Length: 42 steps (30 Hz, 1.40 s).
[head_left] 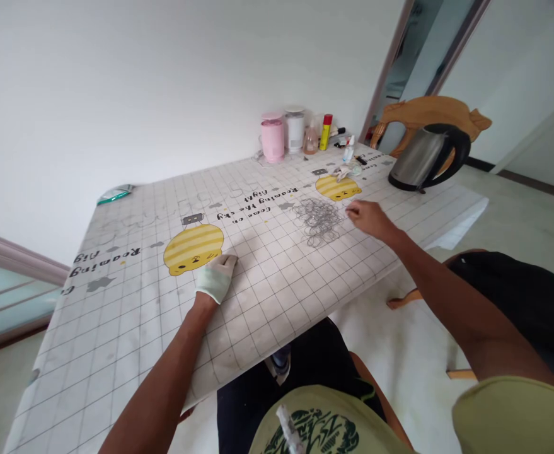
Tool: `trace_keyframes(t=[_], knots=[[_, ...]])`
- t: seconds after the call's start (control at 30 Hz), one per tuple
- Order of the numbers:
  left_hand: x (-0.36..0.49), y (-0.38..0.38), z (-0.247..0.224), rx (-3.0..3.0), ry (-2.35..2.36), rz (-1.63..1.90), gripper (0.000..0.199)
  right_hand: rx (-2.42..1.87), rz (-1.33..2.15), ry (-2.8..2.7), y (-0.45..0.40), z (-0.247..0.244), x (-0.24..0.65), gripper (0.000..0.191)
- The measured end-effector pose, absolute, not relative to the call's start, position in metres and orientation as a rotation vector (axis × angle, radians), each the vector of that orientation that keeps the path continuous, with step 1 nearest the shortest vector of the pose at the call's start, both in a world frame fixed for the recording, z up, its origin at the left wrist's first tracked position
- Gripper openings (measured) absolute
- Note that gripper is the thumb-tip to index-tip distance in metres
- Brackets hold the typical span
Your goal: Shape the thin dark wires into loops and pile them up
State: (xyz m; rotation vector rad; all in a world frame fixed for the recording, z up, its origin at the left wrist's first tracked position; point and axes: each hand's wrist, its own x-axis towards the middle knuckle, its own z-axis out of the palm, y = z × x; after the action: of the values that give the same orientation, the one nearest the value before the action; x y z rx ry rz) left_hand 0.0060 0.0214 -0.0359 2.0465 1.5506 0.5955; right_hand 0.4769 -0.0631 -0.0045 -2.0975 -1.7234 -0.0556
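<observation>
My left hand (216, 276) wears a pale glove and rests on the checked tablecloth (267, 277), beside a printed yellow balloon. Its fingers are curled together; whether anything is between them is too small to tell. A loose grey tangle of thin wire or thread (319, 221) lies on the cloth between my two hands, nearer the right one. My right hand (369, 217) is bare and closed in a pinch at the tangle's right edge. What its fingertips hold, if anything, cannot be made out.
A steel kettle (421, 157) stands at the right, before a wooden chair (437, 110). Along the wall are a pink container (272, 137), a white one (294, 129) and a yellow can with a red cap (326, 132). A green-edged packet (115, 194) lies at the back left corner.
</observation>
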Motion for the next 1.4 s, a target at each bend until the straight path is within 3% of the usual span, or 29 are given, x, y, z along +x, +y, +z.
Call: trace_keyframes(t=[0.1,0.2,0.33,0.57,0.7,0.97,1.13,1.23,1.4], knots=[[0.006,0.02,-0.034,2.057,1.552,0.587,0.036,-1.871,-0.015,-2.185,-0.073,-0.011,0.434,0.018],[0.007,0.019,-0.032,2.06,1.541,0.584,0.036,-1.912,-0.134,-2.364,-0.077,-0.013,0.412,0.016],[0.006,0.02,-0.034,2.041,1.542,0.566,0.035,-1.928,-0.27,-2.341,-0.079,-0.005,0.419,0.025],[0.006,0.024,-0.038,2.046,1.528,0.589,0.035,-1.866,-0.348,-2.05,-0.075,0.031,0.468,0.022],[0.006,0.022,-0.036,2.044,1.529,0.577,0.034,-1.845,-0.215,-1.854,-0.065,0.036,0.479,0.014],[0.005,0.019,-0.034,2.05,1.516,0.581,0.036,-1.705,0.504,-0.864,-0.034,0.037,0.502,0.011],[0.005,0.022,-0.036,2.075,1.508,0.556,0.036,-1.952,0.339,-0.83,-0.038,0.035,0.525,0.014],[0.005,0.024,-0.038,2.074,1.51,0.563,0.035,-2.06,0.148,-0.862,-0.049,0.031,0.524,0.005],[0.006,0.025,-0.039,2.054,1.53,0.562,0.035,-1.996,-0.252,-1.638,-0.082,0.003,0.46,0.03]])
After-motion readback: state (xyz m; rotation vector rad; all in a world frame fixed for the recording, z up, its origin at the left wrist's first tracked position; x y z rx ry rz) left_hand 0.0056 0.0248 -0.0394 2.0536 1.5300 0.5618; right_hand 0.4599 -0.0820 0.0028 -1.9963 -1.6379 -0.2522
